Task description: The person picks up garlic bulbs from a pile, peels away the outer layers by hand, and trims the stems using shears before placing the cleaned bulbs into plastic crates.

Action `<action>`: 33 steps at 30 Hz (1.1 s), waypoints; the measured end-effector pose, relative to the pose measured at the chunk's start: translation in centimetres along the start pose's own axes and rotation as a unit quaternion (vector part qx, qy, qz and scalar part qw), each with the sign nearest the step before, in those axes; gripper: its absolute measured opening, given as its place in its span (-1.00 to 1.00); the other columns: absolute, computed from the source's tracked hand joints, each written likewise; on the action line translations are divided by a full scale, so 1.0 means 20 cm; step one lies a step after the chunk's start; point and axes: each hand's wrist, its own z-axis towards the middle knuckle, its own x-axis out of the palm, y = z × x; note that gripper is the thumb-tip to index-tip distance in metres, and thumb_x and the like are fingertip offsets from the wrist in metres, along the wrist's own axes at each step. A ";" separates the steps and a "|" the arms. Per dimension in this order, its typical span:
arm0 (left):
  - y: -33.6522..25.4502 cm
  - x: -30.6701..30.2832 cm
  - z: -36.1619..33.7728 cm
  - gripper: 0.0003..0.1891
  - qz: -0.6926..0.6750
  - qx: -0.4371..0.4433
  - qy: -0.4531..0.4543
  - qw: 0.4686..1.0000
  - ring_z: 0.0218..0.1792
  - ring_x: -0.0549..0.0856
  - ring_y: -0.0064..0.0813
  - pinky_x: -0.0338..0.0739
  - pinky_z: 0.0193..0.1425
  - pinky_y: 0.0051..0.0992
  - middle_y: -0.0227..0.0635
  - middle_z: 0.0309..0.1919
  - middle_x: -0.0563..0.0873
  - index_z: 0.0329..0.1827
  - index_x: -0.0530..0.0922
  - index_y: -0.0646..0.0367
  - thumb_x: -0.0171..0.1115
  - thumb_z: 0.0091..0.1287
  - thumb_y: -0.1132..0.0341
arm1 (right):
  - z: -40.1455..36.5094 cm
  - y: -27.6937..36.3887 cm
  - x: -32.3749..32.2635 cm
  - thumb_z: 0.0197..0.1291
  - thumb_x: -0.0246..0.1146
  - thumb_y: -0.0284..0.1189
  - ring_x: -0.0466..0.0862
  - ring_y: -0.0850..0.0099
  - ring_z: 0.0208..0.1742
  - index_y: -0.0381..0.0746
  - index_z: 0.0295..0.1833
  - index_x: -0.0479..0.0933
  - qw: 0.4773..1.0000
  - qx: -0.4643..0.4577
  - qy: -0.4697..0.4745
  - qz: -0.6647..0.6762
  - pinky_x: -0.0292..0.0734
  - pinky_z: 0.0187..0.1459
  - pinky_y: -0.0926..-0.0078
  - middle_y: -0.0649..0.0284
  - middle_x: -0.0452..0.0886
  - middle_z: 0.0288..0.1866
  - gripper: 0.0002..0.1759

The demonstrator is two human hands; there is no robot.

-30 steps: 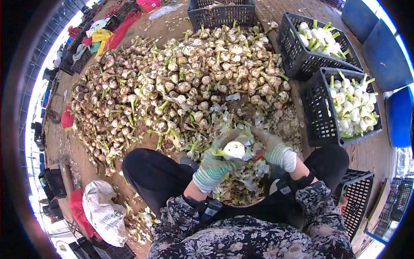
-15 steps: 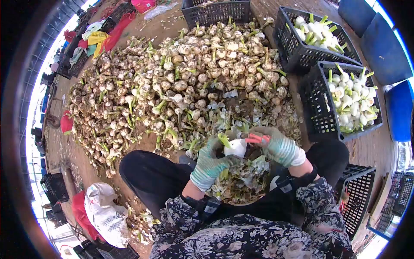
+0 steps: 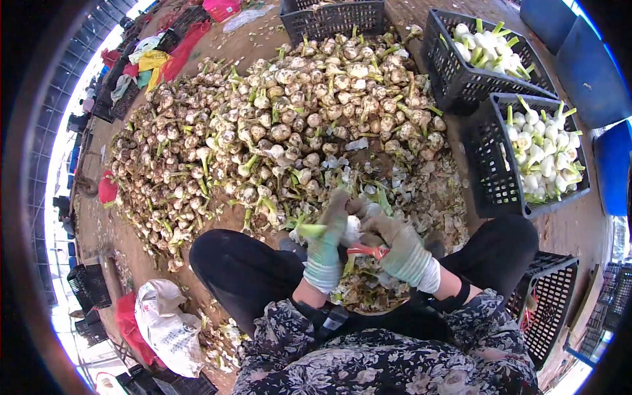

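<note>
In the middle of the head view my gloved left hand [image 3: 327,240] is closed around a white garlic bulb [image 3: 353,230]. Its green stem sticks out to the left, past my fingers. My gloved right hand [image 3: 400,249] meets the bulb from the other side, its fingers wrapped round a red-handled tool [image 3: 368,251]. The working end of that tool is hidden, so its kind cannot be told. Both hands hang over a heap of torn garlic skins [image 3: 368,289] between my knees.
A wide pile of unpeeled garlic [image 3: 283,125] spreads ahead. Two black crates hold white garlic bulbs [image 3: 546,155] at the right. Another black crate [image 3: 332,20] stands at the back, one more [image 3: 550,309] by my right knee. A white sack [image 3: 168,326] lies at lower left.
My hands have come closer together over the garlic bulb. Its stem, which pointed up, now points left. The right hand and the red handle have moved left and lower.
</note>
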 end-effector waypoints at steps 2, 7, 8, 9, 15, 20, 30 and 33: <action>-0.03 0.01 -0.01 -0.46 -0.178 -0.062 -0.055 0.981 0.04 0.51 -0.37 0.52 -0.02 -0.45 -0.24 0.10 0.46 0.33 0.16 0.11 0.00 0.25 0.39 | 0.05 0.02 -0.07 0.07 0.15 -0.58 0.59 0.40 -0.32 -0.29 -0.18 0.44 0.973 0.216 -0.020 0.084 0.44 -0.23 0.57 0.15 0.55 -0.31 -0.84; -0.06 -0.04 0.02 -0.37 -0.208 0.015 -0.038 0.977 -0.08 0.60 -0.30 0.49 0.04 -0.29 -0.22 -0.03 0.55 0.25 0.28 0.16 0.07 0.01 0.31 | 0.04 -0.12 -0.09 -0.02 0.29 -0.25 0.60 0.18 -0.19 -0.22 -0.05 0.49 0.925 0.211 0.238 -0.208 0.46 -0.11 0.35 0.07 0.57 -0.16 -0.58; -0.05 -0.09 0.02 -0.37 -0.209 0.018 -0.043 0.977 -0.08 0.60 -0.30 0.49 0.04 -0.29 -0.22 -0.03 0.55 0.25 0.28 0.16 0.07 0.01 0.31 | 0.05 -0.13 -0.10 -0.02 0.29 -0.25 0.60 0.18 -0.19 -0.22 -0.05 0.49 0.925 0.208 0.242 -0.208 0.46 -0.11 0.35 0.07 0.57 -0.16 -0.58; -0.03 -0.13 0.02 -0.40 -0.272 -0.001 -0.040 0.961 -0.16 0.62 -0.30 0.52 -0.03 -0.27 -0.25 -0.11 0.58 0.24 0.30 0.14 0.07 0.03 0.31 | 0.08 -0.14 -0.12 -0.02 0.29 -0.20 0.60 0.20 -0.15 -0.23 -0.02 0.48 0.892 0.267 0.281 -0.234 0.47 -0.12 0.36 0.04 0.57 -0.15 -0.53; -0.04 -0.10 0.04 -0.52 -0.308 -0.043 -0.054 0.949 -0.14 0.61 -0.23 0.59 -0.19 -0.27 -0.22 -0.12 0.59 0.17 0.39 0.04 0.02 0.11 0.28 | 0.11 0.05 -0.10 -0.05 0.33 -0.23 0.58 0.32 -0.04 -0.25 0.16 0.33 0.984 0.082 0.056 0.150 0.47 -0.04 0.49 0.02 0.46 0.07 -0.35; -0.01 -0.11 0.05 -0.54 -0.309 -0.080 0.001 0.948 -0.08 0.57 -0.12 0.51 -0.04 -0.12 -0.13 -0.02 0.55 0.13 0.42 0.17 -0.10 0.15 0.23 | 0.06 0.13 -0.02 -0.22 0.41 -0.45 0.60 0.33 -0.10 -0.24 0.05 0.44 0.994 0.057 0.092 0.019 0.47 -0.04 0.51 0.10 0.58 -0.11 -0.40; 0.01 -0.08 0.09 -0.53 -0.377 -0.050 -0.085 0.921 0.02 0.51 -0.12 0.37 0.16 -0.16 -0.09 -0.03 0.57 0.01 0.52 0.25 -0.15 0.19 0.14 | 0.03 0.03 -0.13 -0.05 0.31 -0.13 0.54 0.12 -0.02 -0.19 0.09 0.43 0.979 0.164 0.109 0.052 0.42 0.00 0.31 -0.03 0.53 -0.05 -0.41; 0.04 -0.06 0.09 -0.47 -0.311 -0.017 -0.101 0.945 -0.05 0.56 -0.13 0.39 0.14 -0.16 -0.11 0.01 0.54 0.15 0.39 0.26 -0.15 0.18 0.11 | 0.04 -0.01 -0.04 -0.05 0.28 -0.06 0.54 0.06 -0.04 -0.19 0.18 0.33 0.993 0.052 0.049 -0.094 0.42 -0.02 0.29 -0.05 0.53 -0.06 -0.30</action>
